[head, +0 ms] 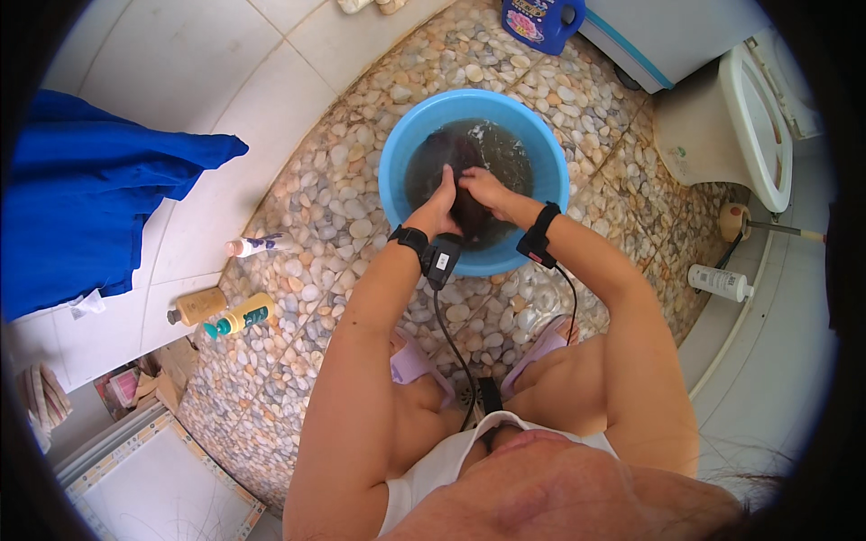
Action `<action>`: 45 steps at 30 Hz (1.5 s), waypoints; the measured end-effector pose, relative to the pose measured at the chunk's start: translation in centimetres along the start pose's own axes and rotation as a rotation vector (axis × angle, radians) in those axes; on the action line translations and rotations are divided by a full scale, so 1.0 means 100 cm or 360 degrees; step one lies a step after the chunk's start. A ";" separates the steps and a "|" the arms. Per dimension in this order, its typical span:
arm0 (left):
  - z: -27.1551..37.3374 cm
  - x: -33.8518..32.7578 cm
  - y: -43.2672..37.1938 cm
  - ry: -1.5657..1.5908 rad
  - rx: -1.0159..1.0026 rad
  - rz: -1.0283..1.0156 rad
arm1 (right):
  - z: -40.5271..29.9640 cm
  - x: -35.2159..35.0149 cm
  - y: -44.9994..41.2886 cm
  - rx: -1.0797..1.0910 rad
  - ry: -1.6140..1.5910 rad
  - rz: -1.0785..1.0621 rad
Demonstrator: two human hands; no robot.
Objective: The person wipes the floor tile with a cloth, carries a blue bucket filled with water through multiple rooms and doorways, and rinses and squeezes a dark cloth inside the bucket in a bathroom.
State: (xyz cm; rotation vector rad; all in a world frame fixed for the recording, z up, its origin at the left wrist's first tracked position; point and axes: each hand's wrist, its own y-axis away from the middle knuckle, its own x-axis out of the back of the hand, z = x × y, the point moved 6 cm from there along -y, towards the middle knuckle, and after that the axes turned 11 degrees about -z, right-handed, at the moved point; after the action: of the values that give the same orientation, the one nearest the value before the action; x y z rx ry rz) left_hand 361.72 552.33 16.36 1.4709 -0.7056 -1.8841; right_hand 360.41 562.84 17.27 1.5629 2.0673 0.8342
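A light blue plastic basin (551, 149) stands on the floor, holding murky, grey-brown water (504, 152) with some foam. Dark wet cloth (472, 211) lies partly under the surface; its shape is hard to make out. My left hand (443, 201) grips the cloth from the left, thumb up and lower fingers hidden in the water. From the right, my right hand (488, 191) holds the same cloth with curled fingers. The two hands are close together over the basin's middle. Each wrist wears a black strap with a small cabled box.
Bottles (247, 316) stand by the left wall, near hanging blue cloth (88, 203). A blue detergent jug (541, 24) is at the far side. On the right are a toilet (717, 128) and a white bottle (717, 282). The pebble-patterned floor (325, 223) looks wet.
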 end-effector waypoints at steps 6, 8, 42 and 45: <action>0.037 0.005 0.001 0.0414 -0.0643 -0.0448 | -0.101 -0.029 0.060 0.0257 -0.0169 -0.0016; 0.035 0.012 -0.003 0.0329 -0.0717 -0.0383 | -0.111 -0.026 0.054 0.0680 0.0101 0.0017; -0.021 -0.022 0.007 0.0293 0.0147 0.0174 | 0.006 0.014 -0.010 -0.0180 0.0662 0.0132; 0.011 -0.029 0.007 0.0301 -0.0265 -0.0193 | -0.031 0.002 0.014 0.0226 0.0155 0.0130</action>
State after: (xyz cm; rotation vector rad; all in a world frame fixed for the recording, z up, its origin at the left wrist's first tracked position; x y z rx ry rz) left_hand 361.28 554.14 18.96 1.5875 -0.3696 -1.8135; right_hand 359.32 562.67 20.49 1.7233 2.1866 0.8231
